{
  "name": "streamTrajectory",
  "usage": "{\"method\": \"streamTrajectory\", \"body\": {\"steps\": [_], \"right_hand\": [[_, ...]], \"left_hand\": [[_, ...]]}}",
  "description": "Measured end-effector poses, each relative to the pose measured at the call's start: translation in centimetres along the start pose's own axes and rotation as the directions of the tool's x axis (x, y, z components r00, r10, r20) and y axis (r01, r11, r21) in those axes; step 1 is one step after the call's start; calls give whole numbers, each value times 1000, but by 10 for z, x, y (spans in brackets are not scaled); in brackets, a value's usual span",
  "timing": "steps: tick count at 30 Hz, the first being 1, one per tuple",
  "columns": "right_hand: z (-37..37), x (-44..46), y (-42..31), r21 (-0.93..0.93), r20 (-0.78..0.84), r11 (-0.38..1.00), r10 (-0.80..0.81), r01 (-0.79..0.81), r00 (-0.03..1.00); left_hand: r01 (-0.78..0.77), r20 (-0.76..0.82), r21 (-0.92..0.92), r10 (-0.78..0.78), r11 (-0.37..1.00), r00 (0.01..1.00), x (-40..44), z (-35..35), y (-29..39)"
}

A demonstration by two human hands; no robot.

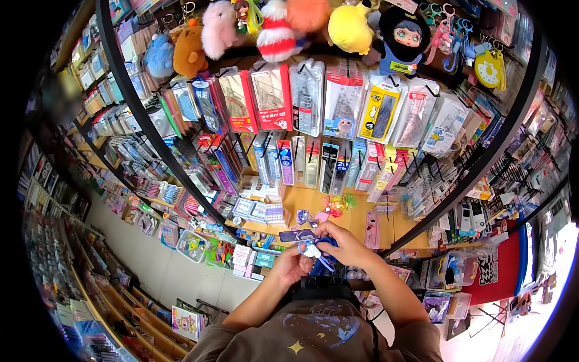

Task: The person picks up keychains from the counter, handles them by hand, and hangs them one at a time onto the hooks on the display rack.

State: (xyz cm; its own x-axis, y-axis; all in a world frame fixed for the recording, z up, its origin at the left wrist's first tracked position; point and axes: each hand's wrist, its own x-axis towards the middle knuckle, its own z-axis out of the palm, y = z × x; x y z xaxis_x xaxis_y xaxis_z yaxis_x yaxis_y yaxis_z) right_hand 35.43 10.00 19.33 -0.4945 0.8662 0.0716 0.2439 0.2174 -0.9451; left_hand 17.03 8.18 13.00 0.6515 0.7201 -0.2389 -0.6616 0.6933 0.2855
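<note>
In front of my chest, both hands are closed around a blue keychain with a small white figure on it. My left hand pinches it from the lower left, its fingertips at the white figure. From the right, my right hand grips the blue strap part, its fingers bent over the top. A dark purple card sticks out to the left just above my left fingers, close to my right fingertips. Whether the card is joined to the keychain is hidden by the fingers.
A wooden shelf lies beyond my hands, bearing small boxes and colourful trinkets. Packaged ruler sets hang on hooks above, with plush charms higher up. Black rack posts slant down on both sides. A plastic bin stands left.
</note>
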Motion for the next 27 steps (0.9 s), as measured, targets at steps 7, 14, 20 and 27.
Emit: {"method": "streamTrajectory", "body": {"steps": [7,14,20,27], "right_hand": [[-17,4,-4,-204,-32,971,-136,127,990],[-19,4,8,89,-322,995,-4,35,947],[-28,3,4,148,-387,987,-2,64,922],[-20,-8,-9,54,-239,996,-52,67,970]], "left_hand": [[106,104,-41,-102,993,989,1,22,2],[-16,45,-72,19,997,999,-2,42,12],[-69,-9,-18,69,997,998,3,27,13],[-135,-84,49,138,990,987,0,29,14]]}}
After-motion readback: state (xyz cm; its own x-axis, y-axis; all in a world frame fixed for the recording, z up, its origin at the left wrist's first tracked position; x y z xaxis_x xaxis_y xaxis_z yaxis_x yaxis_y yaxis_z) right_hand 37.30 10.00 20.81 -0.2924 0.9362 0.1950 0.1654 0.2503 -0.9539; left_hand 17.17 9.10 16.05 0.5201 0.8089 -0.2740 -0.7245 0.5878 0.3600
